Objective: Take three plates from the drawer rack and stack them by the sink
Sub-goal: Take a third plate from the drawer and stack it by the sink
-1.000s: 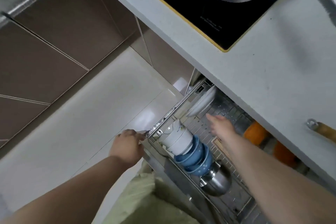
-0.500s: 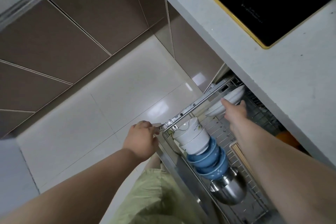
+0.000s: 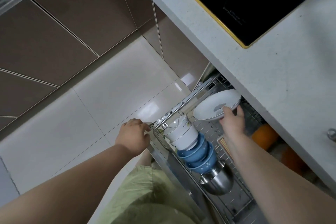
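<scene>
- R hand point(image 3: 231, 122) clamped on a white plate point(image 3: 216, 104) w/ thin dark rim line: thumb on the upper face near a grey mark, fingers under the far edge. Plate tilted, held above the back-left part of the drawer rack point(image 3: 234, 203), at abt 12 o'clock from the hand.
- L hand point(image 3: 133, 135) curled shut on the front-left corner of the drawer, knuckles up, at abt 9 o'clock from the plate and well apart from the R hand.
- Whether more plates stand behind/under the held one: can't tell, hand and plate cover that spot.
- Plate's far edge sits just beside the underside of the countertop point(image 3: 272, 85) lip; tight there. Open room toward 9 o'clock, over the floor point(image 3: 76, 114).
- Btw the hands: stack of white bowls point(image 3: 181, 135) lying on its side, touching a stack of blue bowls point(image 3: 198, 156), then a steel bowl point(image 3: 216, 181) toward 6 o'clock, all along the rack's left rail.
- R forearm crosses the rack's wire floor; wooden chopsticks point(image 3: 224, 144) just beside it.
- Orange items point(image 3: 264, 135) at 3 o'clock, under the counter edge, blurred.
- Black gas hob point(image 3: 251, 5) w/ yellow trim on the counter at 12–1 o'clock; brown cabinet fronts point(image 3: 63, 23) at 10 o'clock.
- Sink not in view.
</scene>
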